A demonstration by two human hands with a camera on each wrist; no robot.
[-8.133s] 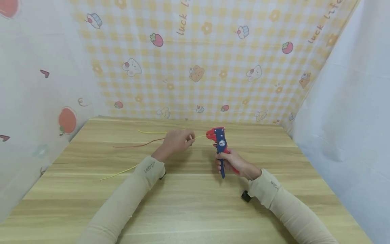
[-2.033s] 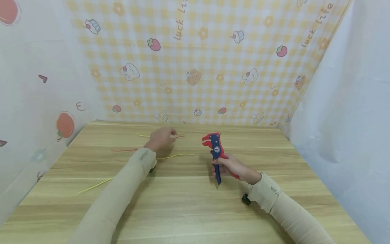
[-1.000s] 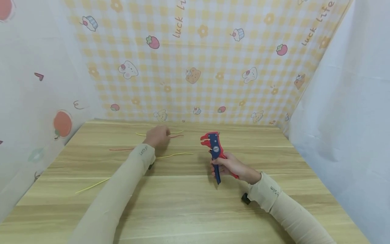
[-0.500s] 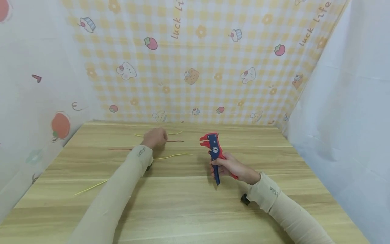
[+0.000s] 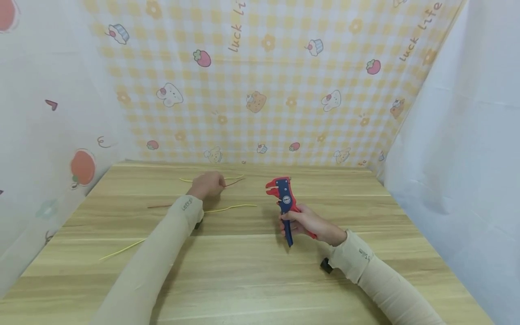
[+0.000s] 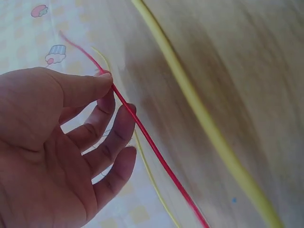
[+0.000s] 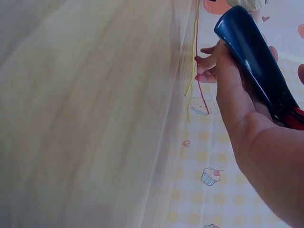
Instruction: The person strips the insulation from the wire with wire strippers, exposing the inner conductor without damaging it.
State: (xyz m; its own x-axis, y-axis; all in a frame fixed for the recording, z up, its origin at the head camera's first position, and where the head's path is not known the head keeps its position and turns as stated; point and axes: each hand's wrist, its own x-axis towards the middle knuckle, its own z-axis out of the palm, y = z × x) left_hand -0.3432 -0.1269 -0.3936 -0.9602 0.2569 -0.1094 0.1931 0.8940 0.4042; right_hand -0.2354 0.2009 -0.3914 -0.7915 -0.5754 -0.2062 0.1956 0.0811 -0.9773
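My left hand (image 5: 208,184) pinches a red wire (image 6: 156,151) between thumb and forefinger, the other fingers loosely bent. One end of the red wire pokes out to the right of the hand in the head view; the other end shows left of the sleeve. My right hand (image 5: 306,222) grips a wire stripper (image 5: 286,194) with blue and red handles. Its red head points left, with its jaws apart and nothing between them. In the right wrist view a dark blue handle (image 7: 251,54) of the stripper lies across the right palm.
A yellow wire (image 5: 234,177) lies behind the left hand. Another yellow wire (image 5: 231,208) runs under the left forearm, its far end (image 5: 118,251) showing on the left. The wooden table (image 5: 252,280) meets a patterned cloth (image 5: 260,126) at the back.
Eight seconds ago a yellow wire ran from the left hand into the stripper. It now lies on the table, and the left hand has moved left and lifts the red wire. The stripper shifted slightly left.
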